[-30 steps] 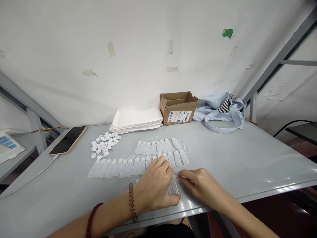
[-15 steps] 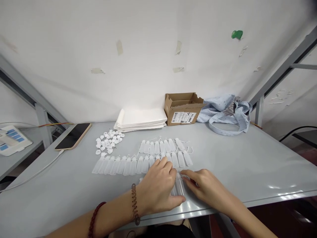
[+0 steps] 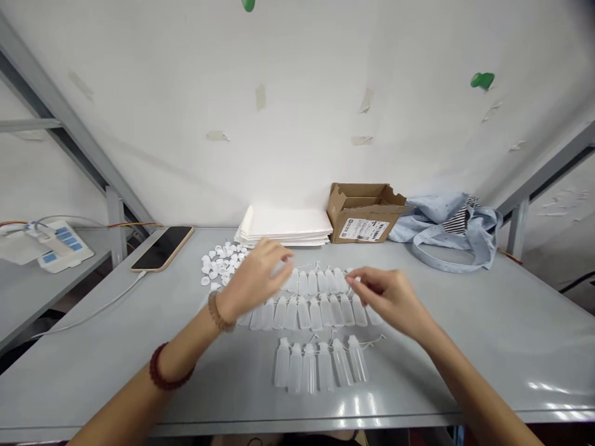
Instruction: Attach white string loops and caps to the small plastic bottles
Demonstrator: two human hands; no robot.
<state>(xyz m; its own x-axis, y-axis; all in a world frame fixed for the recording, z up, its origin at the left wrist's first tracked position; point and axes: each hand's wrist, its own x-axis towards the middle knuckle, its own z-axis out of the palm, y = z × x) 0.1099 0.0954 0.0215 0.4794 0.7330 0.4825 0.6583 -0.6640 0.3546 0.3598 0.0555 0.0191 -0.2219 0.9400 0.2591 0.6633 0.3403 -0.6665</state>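
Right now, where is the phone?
In the head view, the phone lies on the left of the table, beside the small white pieces, joined to a white cable.

Diffuse light is falling evenly on the white wall (image 3: 302,68), with soft, faint shadows. The gray table (image 3: 520,334) is throwing glare near its front edge (small white streaks). The left hand (image 3: 255,275) is blurring; the upper right corner is darkening.

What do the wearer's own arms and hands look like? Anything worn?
Both hands ungloved, forearms bare, no sleeves in view. Left hand: ribbed, coil-like brown band at the wrist, dark red beaded bracelet farther up the forearm. Right hand: nothing visible on wrist or forearm.
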